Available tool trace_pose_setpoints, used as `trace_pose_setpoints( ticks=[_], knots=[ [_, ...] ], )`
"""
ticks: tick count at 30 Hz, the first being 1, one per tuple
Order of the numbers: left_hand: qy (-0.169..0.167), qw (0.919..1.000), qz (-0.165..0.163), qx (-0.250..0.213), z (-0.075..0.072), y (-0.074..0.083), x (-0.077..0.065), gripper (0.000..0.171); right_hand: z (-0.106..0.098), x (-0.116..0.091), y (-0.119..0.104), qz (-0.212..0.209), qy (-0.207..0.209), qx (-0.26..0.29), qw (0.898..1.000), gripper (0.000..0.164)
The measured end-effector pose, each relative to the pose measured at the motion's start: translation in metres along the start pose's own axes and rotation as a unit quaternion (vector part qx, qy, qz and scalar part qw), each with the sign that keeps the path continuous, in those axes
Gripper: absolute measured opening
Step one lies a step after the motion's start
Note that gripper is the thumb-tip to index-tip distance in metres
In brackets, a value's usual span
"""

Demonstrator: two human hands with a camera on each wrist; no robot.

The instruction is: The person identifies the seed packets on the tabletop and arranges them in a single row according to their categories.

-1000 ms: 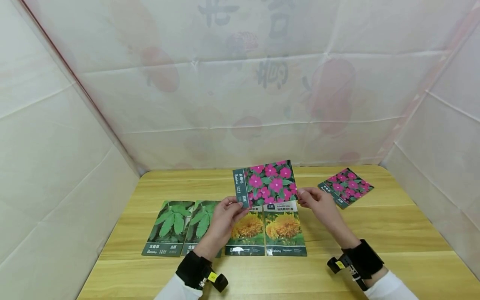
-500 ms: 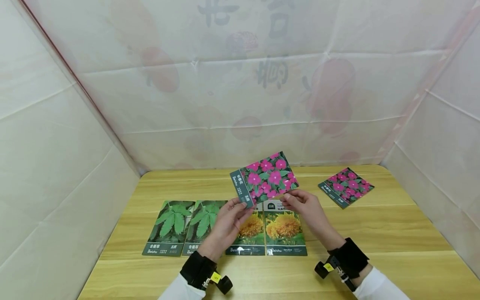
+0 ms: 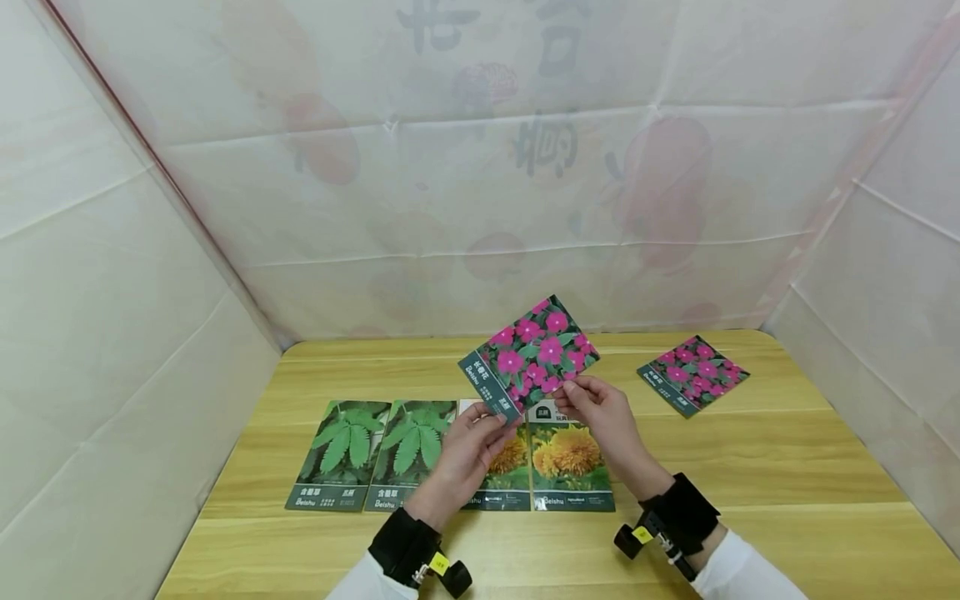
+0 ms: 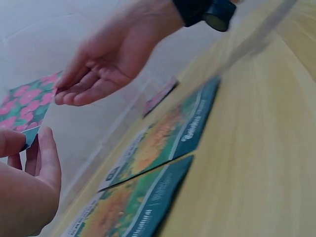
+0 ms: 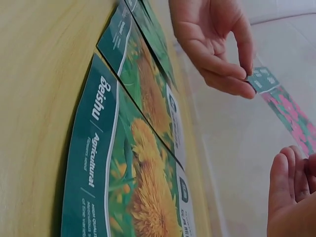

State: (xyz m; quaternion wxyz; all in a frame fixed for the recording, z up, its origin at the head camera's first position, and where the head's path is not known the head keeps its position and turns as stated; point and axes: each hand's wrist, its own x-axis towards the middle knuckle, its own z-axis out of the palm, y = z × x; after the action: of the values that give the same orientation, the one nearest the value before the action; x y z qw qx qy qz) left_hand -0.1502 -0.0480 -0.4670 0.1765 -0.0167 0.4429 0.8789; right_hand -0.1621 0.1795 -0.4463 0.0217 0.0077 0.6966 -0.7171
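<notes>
A seed packet with pink flowers (image 3: 531, 354) is held tilted above the table, its dark green label end toward the lower left. My left hand (image 3: 471, 450) pinches that label end at its lower corner, between thumb and fingers. On the packet's lower right edge, my right hand (image 3: 606, 421) pinches with thumb and forefinger. Both grips also show in the right wrist view, where the pink-flower packet (image 5: 291, 116) spans the two hands. Below lie two yellow-flower packets; the right one (image 3: 573, 467) is mostly visible, the left one (image 3: 510, 479) partly hidden by my left hand.
Two green-leaf packets, one at the far left (image 3: 333, 458) and one beside it (image 3: 405, 454), continue the row on the wooden table (image 3: 750, 483). Another pink-flower packet (image 3: 693, 375) lies askew at the back right. Pale fabric walls (image 3: 480, 208) enclose the table's back and sides.
The held packet has turned counterclockwise, its right end rising. My right hand has slid left and inward along its edge, and my left hand has shifted slightly right.
</notes>
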Motion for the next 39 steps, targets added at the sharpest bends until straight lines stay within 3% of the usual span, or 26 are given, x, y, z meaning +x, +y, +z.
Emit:
trace_pose_setpoints(
  ticks=[5, 11, 20, 24, 28, 32, 36, 39],
  knots=[
    [-0.015, 0.9991, -0.003, 0.039, 0.000, -0.007, -0.002, 0.045, 0.002, 0.000, -0.002, 0.009, 0.019, 0.020, 1.000, 0.039],
    [-0.022, 0.9988, -0.005, 0.042, 0.005, -0.011, -0.003, 0.047, 0.005, 0.001, -0.004, 0.007, 0.030, 0.035, 0.999, 0.039],
    [-0.038, 0.9956, -0.013, 0.084, 0.007, -0.013, -0.003, 0.047, 0.001, 0.002, 0.001, -0.043, 0.040, 0.020, 0.998, 0.047],
    [-0.052, 0.9899, 0.018, 0.131, 0.000, -0.010, -0.004, 0.044, -0.015, 0.002, 0.004, -0.059, 0.045, 0.009, 0.997, 0.055],
    [-0.069, 0.9764, 0.066, 0.194, -0.018, -0.008, -0.001, 0.044, -0.035, 0.001, -0.001, -0.035, 0.062, -0.022, 0.997, 0.048],
    [-0.064, 0.9677, 0.092, 0.226, -0.034, -0.006, 0.005, 0.051, -0.058, 0.000, -0.005, -0.016, 0.076, -0.056, 0.995, 0.042],
    [-0.048, 0.9641, 0.097, 0.242, -0.049, -0.005, 0.011, 0.053, -0.080, -0.005, -0.005, -0.018, 0.079, -0.089, 0.993, 0.045],
    [-0.029, 0.9633, 0.090, 0.251, -0.046, 0.007, 0.005, 0.044, -0.094, -0.009, -0.006, -0.015, 0.080, -0.117, 0.990, 0.049]
  ],
)
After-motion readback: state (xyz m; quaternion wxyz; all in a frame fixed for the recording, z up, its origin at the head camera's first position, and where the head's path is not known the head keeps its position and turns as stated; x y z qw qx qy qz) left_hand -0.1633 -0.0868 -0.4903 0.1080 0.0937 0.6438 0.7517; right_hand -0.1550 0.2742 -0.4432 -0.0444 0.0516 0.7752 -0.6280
